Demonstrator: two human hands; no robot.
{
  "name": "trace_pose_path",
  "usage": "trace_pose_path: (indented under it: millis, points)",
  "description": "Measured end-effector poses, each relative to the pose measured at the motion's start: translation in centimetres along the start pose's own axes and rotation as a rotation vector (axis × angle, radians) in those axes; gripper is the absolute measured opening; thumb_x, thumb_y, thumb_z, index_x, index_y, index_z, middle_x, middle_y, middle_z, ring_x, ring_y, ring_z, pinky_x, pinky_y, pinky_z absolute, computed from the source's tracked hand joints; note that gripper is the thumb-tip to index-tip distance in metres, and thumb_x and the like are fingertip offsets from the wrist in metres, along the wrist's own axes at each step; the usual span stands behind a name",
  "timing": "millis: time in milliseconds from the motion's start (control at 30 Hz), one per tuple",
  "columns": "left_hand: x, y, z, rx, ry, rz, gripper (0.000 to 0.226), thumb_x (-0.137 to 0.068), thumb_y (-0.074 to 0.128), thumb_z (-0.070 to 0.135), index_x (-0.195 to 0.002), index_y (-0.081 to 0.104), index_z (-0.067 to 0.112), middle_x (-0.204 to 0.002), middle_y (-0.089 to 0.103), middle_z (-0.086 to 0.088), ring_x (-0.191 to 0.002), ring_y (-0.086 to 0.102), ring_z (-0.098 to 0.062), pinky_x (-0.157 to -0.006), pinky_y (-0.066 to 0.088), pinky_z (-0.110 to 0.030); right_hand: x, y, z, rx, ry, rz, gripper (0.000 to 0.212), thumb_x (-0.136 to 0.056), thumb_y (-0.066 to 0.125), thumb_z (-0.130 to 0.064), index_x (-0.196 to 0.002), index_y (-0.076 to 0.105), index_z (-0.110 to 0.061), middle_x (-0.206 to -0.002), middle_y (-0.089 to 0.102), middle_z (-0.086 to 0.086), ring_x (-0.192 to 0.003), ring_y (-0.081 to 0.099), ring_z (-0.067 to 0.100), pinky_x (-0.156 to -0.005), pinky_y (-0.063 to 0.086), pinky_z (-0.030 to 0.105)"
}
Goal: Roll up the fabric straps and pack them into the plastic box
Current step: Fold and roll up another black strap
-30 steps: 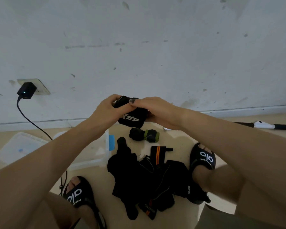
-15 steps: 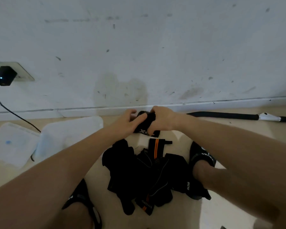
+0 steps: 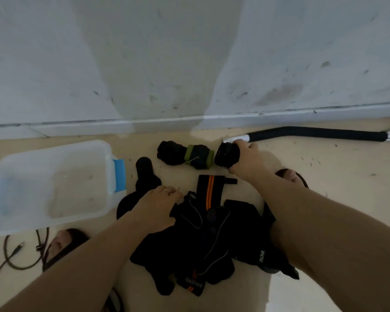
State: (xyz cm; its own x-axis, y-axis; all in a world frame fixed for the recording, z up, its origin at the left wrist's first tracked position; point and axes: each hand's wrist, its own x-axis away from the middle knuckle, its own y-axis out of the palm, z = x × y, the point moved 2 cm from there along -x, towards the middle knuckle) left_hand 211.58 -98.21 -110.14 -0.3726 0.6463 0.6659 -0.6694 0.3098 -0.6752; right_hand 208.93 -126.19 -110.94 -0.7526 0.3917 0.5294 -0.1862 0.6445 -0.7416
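Note:
My right hand (image 3: 245, 157) grips a rolled black strap (image 3: 226, 155) down on the floor, beside a rolled black and green strap (image 3: 186, 155). My left hand (image 3: 155, 208) rests on the pile of loose black straps (image 3: 212, 235) with its fingers curled into the fabric. An unrolled black strap with orange stripes (image 3: 209, 188) sticks out of the pile's far side. The clear plastic box (image 3: 52, 183) stands open on the floor to the left, with a blue latch (image 3: 119, 175) on its near-right side.
A black hose with a white fitting (image 3: 313, 136) lies along the wall at the right. Dark cables (image 3: 20, 251) trail on the floor by my left foot (image 3: 61, 242). My right foot (image 3: 291, 176) is beside the pile. The wall's skirting runs across behind everything.
Both hands held the rolled black strap up in the air. My right hand has now lowered it to the floor next to the green roll, and my left hand has dropped onto the pile.

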Motion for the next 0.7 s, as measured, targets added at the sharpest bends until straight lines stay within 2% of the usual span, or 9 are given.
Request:
trace_pose_path:
  millis: [133,267,400,500,600,667,700]
  points:
    - [-0.7,1.4,-0.2,-0.090,-0.004,0.002,0.068,-0.092,0.061,0.047,-0.153,0.038,0.027,-0.153,0.040,-0.003,-0.140,0.035,-0.023,-0.116,0.028,-0.035,-1.8,2.2,1.2,-0.053,0.011,0.033,0.069,-0.088,0.072,-0.013,-0.147,0.038,-0.017,-0.121,0.047,0.019,-0.109,0.049,0.036,-0.083,0.043,0.036]
    - [-0.8,1.5,0.2,-0.215,-0.017,-0.008,0.071,-0.092,0.061,0.048,-0.153,0.034,0.024,-0.154,0.035,-0.005,-0.142,0.034,-0.026,-0.117,0.028,-0.037,-2.5,2.6,1.7,-0.059,-0.002,-0.008,0.083,-0.090,0.071,-0.014,-0.159,0.026,-0.023,-0.130,0.044,0.020,-0.112,0.052,0.037,-0.094,0.045,0.040]
    - [0.3,1.1,0.6,-0.230,-0.085,0.031,0.052,-0.096,0.057,0.038,-0.144,0.044,0.021,-0.148,0.040,-0.007,-0.134,0.041,-0.025,-0.109,0.034,-0.035,-2.2,2.4,1.2,0.000,0.025,-0.067,0.102,-0.090,0.073,-0.014,-0.164,0.003,-0.023,-0.140,0.036,0.020,-0.119,0.050,0.037,-0.097,0.047,0.042]
    - [1.3,0.9,0.8,-0.217,-0.116,0.097,0.037,-0.098,0.055,0.026,-0.133,0.053,0.016,-0.139,0.048,-0.010,-0.123,0.049,-0.026,-0.098,0.040,-0.033,-0.5,2.5,0.8,-0.027,0.079,-0.007,0.108,-0.087,0.074,-0.008,-0.163,-0.001,-0.022,-0.139,0.033,0.018,-0.116,0.050,0.036,-0.086,0.049,0.039]
    - [2.6,0.8,1.1,-0.194,-0.120,0.166,0.036,-0.097,0.056,0.023,-0.132,0.057,0.015,-0.134,0.054,-0.010,-0.120,0.053,-0.026,-0.098,0.040,-0.034,2.6,2.5,0.1,-0.026,0.068,0.144,0.081,-0.086,0.069,-0.005,-0.153,0.024,-0.014,-0.125,0.040,0.016,-0.104,0.055,0.033,-0.080,0.051,0.039]
    - [3.5,1.3,1.3,-0.209,-0.082,0.209,0.045,-0.094,0.061,0.028,-0.136,0.057,0.015,-0.135,0.057,-0.010,-0.127,0.052,-0.029,-0.110,0.037,-0.037,5.1,2.9,-0.6,-0.017,0.005,0.205,0.055,-0.088,0.063,-0.005,-0.137,0.040,-0.011,-0.117,0.045,0.012,-0.098,0.057,0.029,-0.078,0.053,0.040]
    - [3.8,1.6,1.6,-0.225,-0.052,0.223,0.050,-0.092,0.064,0.031,-0.139,0.056,0.015,-0.138,0.058,-0.011,-0.132,0.050,-0.031,-0.115,0.034,-0.041,6.4,3.5,-0.9,-0.026,-0.041,0.171,0.044,-0.089,0.059,-0.004,-0.131,0.045,-0.011,-0.114,0.047,0.010,-0.097,0.056,0.027,-0.076,0.051,0.037]
